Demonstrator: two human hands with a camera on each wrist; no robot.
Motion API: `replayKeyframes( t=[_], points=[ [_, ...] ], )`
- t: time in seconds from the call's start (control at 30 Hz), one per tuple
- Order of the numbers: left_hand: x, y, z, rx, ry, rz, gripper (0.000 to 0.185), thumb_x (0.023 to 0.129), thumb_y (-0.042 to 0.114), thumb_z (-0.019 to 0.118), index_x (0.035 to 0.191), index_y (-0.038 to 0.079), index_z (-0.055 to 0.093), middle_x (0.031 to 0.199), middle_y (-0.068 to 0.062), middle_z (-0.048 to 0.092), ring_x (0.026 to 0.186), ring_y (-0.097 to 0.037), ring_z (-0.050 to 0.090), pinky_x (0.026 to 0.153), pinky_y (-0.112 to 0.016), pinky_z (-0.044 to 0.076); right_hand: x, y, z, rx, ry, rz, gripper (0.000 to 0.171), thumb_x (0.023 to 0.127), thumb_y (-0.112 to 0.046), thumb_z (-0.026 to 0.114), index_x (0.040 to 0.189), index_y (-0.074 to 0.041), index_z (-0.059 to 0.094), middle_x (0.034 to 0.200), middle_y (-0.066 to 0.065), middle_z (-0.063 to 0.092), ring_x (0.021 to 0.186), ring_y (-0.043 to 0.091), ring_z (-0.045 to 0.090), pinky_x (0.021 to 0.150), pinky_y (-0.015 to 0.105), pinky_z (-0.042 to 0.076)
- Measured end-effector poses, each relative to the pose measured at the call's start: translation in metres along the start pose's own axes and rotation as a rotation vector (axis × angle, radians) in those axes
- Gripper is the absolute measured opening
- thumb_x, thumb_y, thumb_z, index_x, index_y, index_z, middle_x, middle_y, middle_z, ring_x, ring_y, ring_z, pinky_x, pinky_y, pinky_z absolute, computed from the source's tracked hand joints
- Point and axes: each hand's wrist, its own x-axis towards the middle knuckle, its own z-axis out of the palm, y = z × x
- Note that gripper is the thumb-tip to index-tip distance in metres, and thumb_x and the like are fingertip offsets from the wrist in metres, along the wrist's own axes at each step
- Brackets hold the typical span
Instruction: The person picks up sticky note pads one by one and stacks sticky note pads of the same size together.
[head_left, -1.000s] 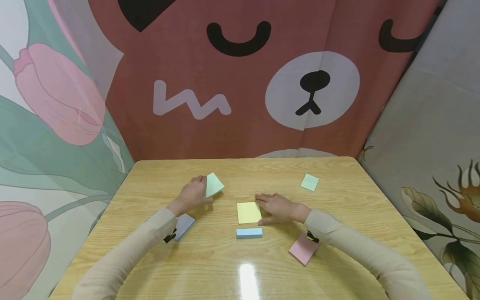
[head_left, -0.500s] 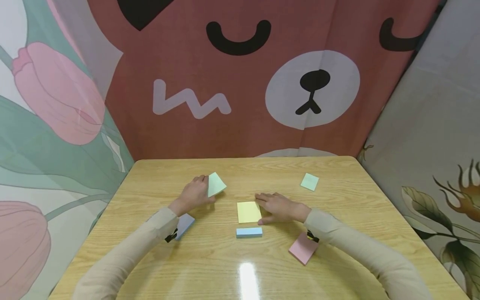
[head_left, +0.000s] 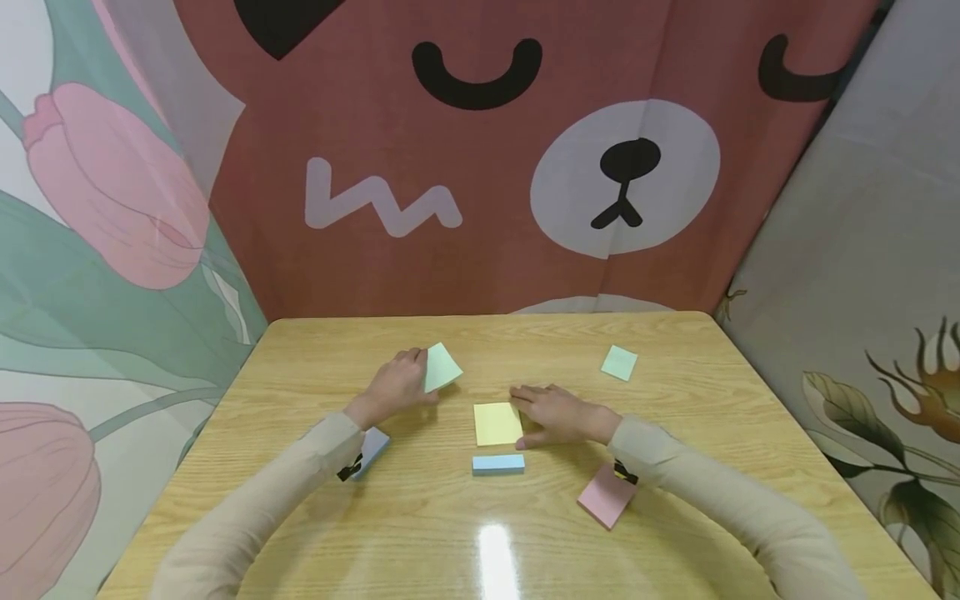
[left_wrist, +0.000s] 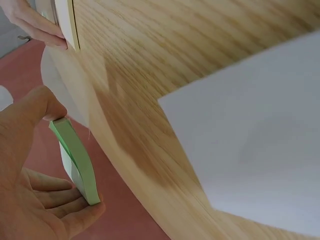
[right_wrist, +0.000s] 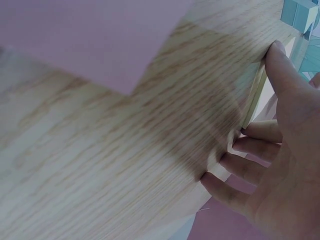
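Item 1. Green pad point(head_left: 442, 367): a stack of sticky notes raised off the surface, left of centre and toward the far edge. The left hand point(head_left: 393, 387) has it in its grip, thumb on one edge and fingers under the other; the left wrist view shows the pad point(left_wrist: 76, 160) held on edge, tilted.

Item 2. Yellow pad point(head_left: 497, 424): flat at the centre of the surface. The right hand point(head_left: 558, 414) rests against its right side, fingers straight and touching its edge, clasping nothing.

Item 3. Blue pad point(head_left: 498, 465): just nearer than the yellow pad, apart from it.

Item 4. Pink pad point(head_left: 606, 497), toward the near right; lavender pad point(head_left: 370, 450) under the left forearm; a second green pad point(head_left: 619, 363) toward the far right corner.

Risks, as judged:
- The green pad is held only by its edges; a loosened grip could let it drop or let its sheets fan open.
- Set down askew on the yellow pad, it could overhang and slide off.
- The right fingers only brace the yellow pad; a nudge could shift it into the blue pad.
- The left sleeve could drag the lavender pad.
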Motion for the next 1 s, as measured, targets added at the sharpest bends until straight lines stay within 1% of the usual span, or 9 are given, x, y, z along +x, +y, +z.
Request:
replayKeyframes(
  t=[0.13,0.33,0.5,0.63,0.83,1.0],
  points=[
    [0.002,0.004,0.001,0.002,-0.018,0.001,0.077,0.080,0.037,0.079,0.129,-0.014,0.050,0.119,-0.024,0.060,0.104,-0.035,0.059,0.077,-0.043,0.055,0.000,0.000,0.001,-0.001,0.001,-0.002,0.086,0.095,-0.061,0.052,0.150,0.003,0.036,0.157,0.020,0.029,0.142,0.037,0.032,0.106,0.060,0.033],
    [0.004,0.008,0.002,0.012,-0.019,0.011,0.077,0.079,0.037,0.079,0.129,-0.014,0.051,0.117,-0.023,0.061,0.101,-0.033,0.060,0.075,-0.041,0.056,0.000,0.001,0.001,-0.006,0.001,-0.001,0.086,0.095,-0.061,0.052,0.150,0.003,0.036,0.157,0.020,0.029,0.142,0.037,0.031,0.106,0.059,0.033],
    [0.005,0.012,-0.001,0.012,-0.037,0.017,0.079,0.080,0.037,0.079,0.131,-0.015,0.049,0.121,-0.025,0.060,0.105,-0.035,0.059,0.079,-0.042,0.055,0.000,0.002,0.002,-0.008,0.008,-0.006,0.086,0.095,-0.061,0.052,0.150,0.003,0.037,0.156,0.021,0.030,0.141,0.037,0.032,0.106,0.059,0.034],
    [0.004,0.014,-0.002,0.001,-0.033,0.032,0.079,0.080,0.037,0.080,0.131,-0.015,0.049,0.122,-0.026,0.059,0.107,-0.037,0.059,0.081,-0.044,0.055,0.000,0.002,0.002,-0.008,0.010,-0.008,0.086,0.095,-0.061,0.052,0.149,0.003,0.037,0.156,0.021,0.030,0.141,0.037,0.032,0.106,0.059,0.035],
    [0.005,0.016,-0.001,-0.015,-0.033,0.048,0.078,0.079,0.036,0.080,0.131,-0.014,0.049,0.121,-0.025,0.059,0.105,-0.036,0.059,0.079,-0.043,0.056,0.000,0.002,0.002,0.000,0.009,-0.006,0.086,0.095,-0.061,0.052,0.150,0.003,0.036,0.157,0.021,0.029,0.142,0.037,0.032,0.106,0.059,0.034],
    [0.005,0.021,-0.002,-0.014,-0.030,0.078,0.076,0.079,0.035,0.079,0.130,-0.013,0.050,0.121,-0.024,0.059,0.105,-0.035,0.059,0.077,-0.042,0.056,0.000,0.002,0.003,0.005,0.003,-0.004,0.086,0.095,-0.061,0.052,0.150,0.003,0.035,0.157,0.020,0.029,0.142,0.037,0.031,0.107,0.059,0.033]
  ],
)
